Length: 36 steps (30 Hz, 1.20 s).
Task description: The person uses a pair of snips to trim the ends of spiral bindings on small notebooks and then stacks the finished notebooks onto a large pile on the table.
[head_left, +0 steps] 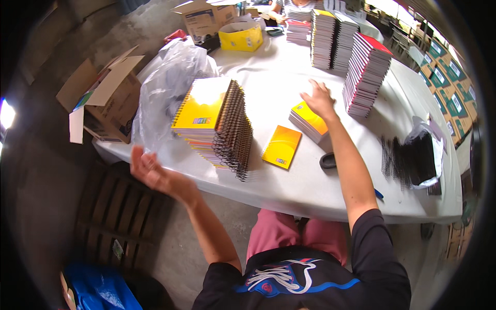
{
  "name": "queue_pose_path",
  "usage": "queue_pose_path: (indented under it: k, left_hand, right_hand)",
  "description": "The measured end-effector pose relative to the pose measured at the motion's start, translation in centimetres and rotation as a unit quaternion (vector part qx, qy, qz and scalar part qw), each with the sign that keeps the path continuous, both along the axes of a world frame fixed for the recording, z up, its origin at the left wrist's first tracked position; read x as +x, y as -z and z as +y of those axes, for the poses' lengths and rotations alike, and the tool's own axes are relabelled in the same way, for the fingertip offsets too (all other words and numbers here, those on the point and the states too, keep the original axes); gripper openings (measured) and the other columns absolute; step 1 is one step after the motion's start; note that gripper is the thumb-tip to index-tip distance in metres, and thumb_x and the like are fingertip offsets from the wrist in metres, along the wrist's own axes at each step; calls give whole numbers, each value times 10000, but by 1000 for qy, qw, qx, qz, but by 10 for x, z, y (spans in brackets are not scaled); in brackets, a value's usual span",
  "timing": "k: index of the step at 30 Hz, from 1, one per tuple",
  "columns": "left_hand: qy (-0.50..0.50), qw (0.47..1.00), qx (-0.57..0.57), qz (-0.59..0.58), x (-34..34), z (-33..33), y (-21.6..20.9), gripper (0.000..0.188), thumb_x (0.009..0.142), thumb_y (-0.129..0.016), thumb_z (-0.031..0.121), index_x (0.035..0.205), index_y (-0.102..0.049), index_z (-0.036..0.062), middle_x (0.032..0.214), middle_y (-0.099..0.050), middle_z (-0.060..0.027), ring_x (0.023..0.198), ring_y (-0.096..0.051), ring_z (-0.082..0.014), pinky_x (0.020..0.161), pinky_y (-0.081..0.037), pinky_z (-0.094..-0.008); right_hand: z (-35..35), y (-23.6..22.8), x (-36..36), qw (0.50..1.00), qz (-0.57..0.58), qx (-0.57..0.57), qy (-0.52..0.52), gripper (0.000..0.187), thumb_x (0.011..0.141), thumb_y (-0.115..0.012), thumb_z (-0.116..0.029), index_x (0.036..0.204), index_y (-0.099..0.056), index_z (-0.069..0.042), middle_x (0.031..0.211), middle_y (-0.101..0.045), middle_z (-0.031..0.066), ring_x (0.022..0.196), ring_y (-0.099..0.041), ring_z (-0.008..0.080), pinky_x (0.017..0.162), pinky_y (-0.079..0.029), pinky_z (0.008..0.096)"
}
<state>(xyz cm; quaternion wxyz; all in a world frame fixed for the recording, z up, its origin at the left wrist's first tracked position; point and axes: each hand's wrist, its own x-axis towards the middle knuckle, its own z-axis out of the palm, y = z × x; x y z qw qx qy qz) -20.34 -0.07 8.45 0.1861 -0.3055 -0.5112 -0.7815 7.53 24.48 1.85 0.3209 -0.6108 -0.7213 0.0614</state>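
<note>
My left hand (157, 173) is held out past the table's near left edge, fingers apart and slightly blurred, with nothing seen in it. Just beyond it stands a tall stack of yellow spiral notebooks (202, 106) with dark coils fanned out on its right side. My right hand (319, 101) reaches over the table, fingers spread and nothing in them. It is nearest to a short stack of small yellow notebooks (309, 118); whether it touches them I cannot tell. A single small yellow notebook (282, 147) lies flat between the two stacks.
Red-topped notebooks (368, 72) and a yellow-topped stack (323, 39) tower at the far right. Loose black coils (413, 160) and a dark roll (327, 161) lie nearer. Clear plastic (168, 88), an open carton (111, 108) and a yellow box (241, 36) are leftward. Another person (297, 6) is opposite.
</note>
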Motion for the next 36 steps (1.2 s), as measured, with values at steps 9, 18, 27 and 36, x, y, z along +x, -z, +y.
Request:
queue_pose_path:
  k: [9, 18, 27, 36]
  left_hand:
    - [57, 948, 63, 307, 77, -27, -8, 279, 860, -588, 204, 1032, -506, 0, 1059, -446, -172, 976, -507, -288, 836, -448, -379]
    - [362, 866, -219, 268, 148, 21, 22, 380, 838, -613, 152, 1161, -529, -31, 1115, -565, -167, 1064, -519, -282, 916, -412, -366]
    - [330, 739, -503, 303, 206, 129, 126, 759, 879, -382, 588, 1382, -330, 22, 1445, -322, -114, 1360, -224, -320, 1072, -231, -438]
    - [222, 724, -530, 383, 206, 128, 129, 792, 821, -391, 679, 1400, -319, 144, 1396, -385, -38, 1321, -221, -286, 1017, -108, -597]
  right_hand:
    - [-25, 20, 45, 983, -41, -137, 111, 585, 717, -717, -461, 1076, -590, -17, 987, -644, 189, 957, -619, 312, 820, -470, 427]
    - [8, 74, 117, 930, 271, -249, 12, 486, 712, -751, -434, 1000, -661, -53, 862, -666, 111, 818, -614, 266, 730, -427, 494]
    - [4, 53, 91, 938, 237, -253, -14, 426, 677, -797, -279, 934, -670, 35, 806, -675, 148, 697, -637, 196, 656, -476, 294]
    - [-15, 36, 76, 987, 79, -103, 97, 335, 656, -793, -271, 848, -677, -22, 795, -683, 135, 731, -660, 215, 676, -506, 321]
